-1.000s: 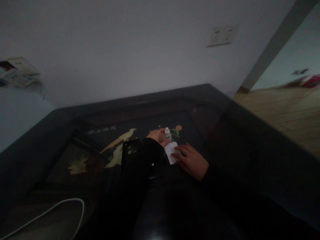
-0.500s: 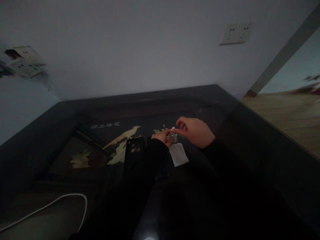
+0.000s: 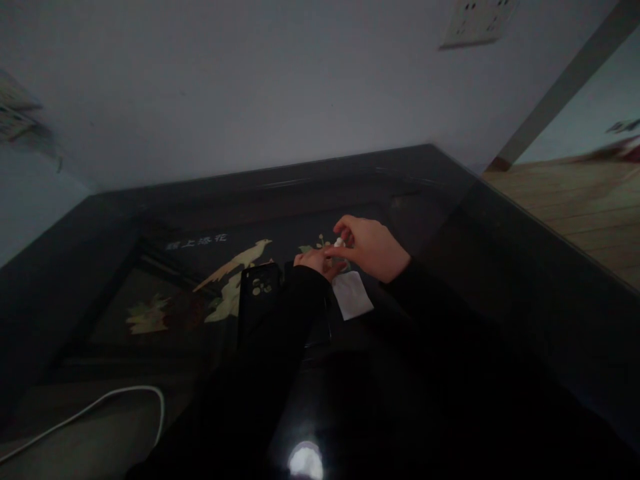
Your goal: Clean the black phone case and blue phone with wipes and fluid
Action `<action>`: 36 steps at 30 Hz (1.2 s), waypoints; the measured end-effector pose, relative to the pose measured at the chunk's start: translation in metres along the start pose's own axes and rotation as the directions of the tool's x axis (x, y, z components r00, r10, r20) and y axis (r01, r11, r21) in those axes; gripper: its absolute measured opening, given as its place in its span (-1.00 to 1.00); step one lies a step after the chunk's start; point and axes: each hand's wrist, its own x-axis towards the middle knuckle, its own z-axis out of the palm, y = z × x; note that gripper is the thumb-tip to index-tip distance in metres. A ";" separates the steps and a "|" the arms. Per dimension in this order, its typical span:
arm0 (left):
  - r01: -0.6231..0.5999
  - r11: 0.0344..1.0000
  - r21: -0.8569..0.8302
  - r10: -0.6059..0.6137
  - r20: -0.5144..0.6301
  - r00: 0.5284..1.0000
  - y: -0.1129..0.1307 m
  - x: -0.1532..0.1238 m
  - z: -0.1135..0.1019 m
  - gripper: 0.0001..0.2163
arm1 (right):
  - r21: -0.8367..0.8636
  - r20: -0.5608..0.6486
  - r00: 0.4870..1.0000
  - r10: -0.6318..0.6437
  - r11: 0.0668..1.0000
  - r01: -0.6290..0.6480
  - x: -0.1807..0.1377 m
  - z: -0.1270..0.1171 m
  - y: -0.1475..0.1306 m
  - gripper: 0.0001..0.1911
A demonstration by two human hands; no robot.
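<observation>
My left hand [image 3: 316, 259] is closed round a small clear bottle [image 3: 341, 261] standing over the dark tabletop; fingers cover much of it. At its top a white cap [image 3: 339, 242] shows between the thumb and curled forefinger of my right hand [image 3: 373, 247], which is closed on it. Just in front of the bottle lies a folded white cloth or tissue [image 3: 353, 295]. A black phone case [image 3: 257, 293] with camera cut-outs rests left of my left forearm. Partly hidden under that forearm is a dark flat thing, perhaps a phone [image 3: 320, 327].
The glossy dark table [image 3: 430, 193] has a bird and flower inlay [image 3: 243, 260] and stands against a pale wall. A white cable [image 3: 125, 390] curves at the lower left. A wall socket [image 3: 475, 23] is at the upper right, and wooden floor [image 3: 575, 207] shows beyond the right edge.
The view has shifted, so everything sits slightly higher and further left. My right hand's forefinger and thumb have come in closer round the white cap; my left hand keeps hold of the bottle.
</observation>
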 end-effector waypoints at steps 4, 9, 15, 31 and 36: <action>-0.021 1.000 -0.001 0.021 0.001 1.000 0.001 -0.002 -0.001 -0.58 | 0.025 -0.046 0.998 0.031 0.999 -0.030 -0.001 0.002 -0.001 -0.92; -0.022 1.000 -0.006 0.022 -0.002 1.000 -0.001 -0.001 0.002 -0.60 | 0.154 -0.037 0.999 0.038 0.988 -0.032 -0.001 0.000 0.006 -0.84; -0.034 0.999 0.003 0.034 0.002 0.999 0.000 -0.002 0.000 -0.58 | 0.181 -0.069 0.995 0.070 0.982 -0.056 0.001 0.004 0.014 -0.89; -0.021 1.000 -0.018 0.021 0.004 1.000 0.003 -0.005 -0.003 -0.62 | 0.172 -0.220 0.975 0.021 0.985 0.017 -0.005 -0.015 -0.001 -0.93; -0.013 1.000 -0.021 0.013 -0.014 1.000 0.002 -0.007 -0.003 -0.62 | 0.332 -0.436 0.899 0.031 0.934 0.129 -0.024 -0.065 -0.015 -0.88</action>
